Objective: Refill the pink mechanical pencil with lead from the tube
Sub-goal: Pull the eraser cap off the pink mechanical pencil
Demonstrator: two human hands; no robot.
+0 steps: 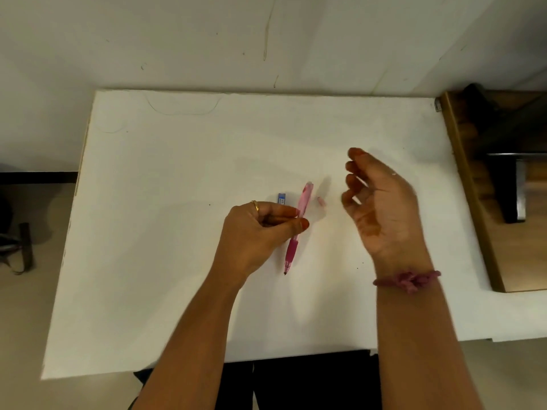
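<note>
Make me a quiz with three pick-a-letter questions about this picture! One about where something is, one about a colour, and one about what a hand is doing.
1. Where is the small pink cap?
A. On the white table, right of the pencil
B. In the right hand
C. On the wooden shelf

2. What colour is the lead tube?
A. Green
B. Blue
C. Yellow

3. What is the right hand doing?
A. Gripping the pencil
B. Pressing flat on the table
C. Open, holding nothing

Answers:
1 A: it lies on the table, apart from the pink pencil.
2 B: its blue end shows above the left hand.
3 C: only the left hand holds the pencil.
</note>
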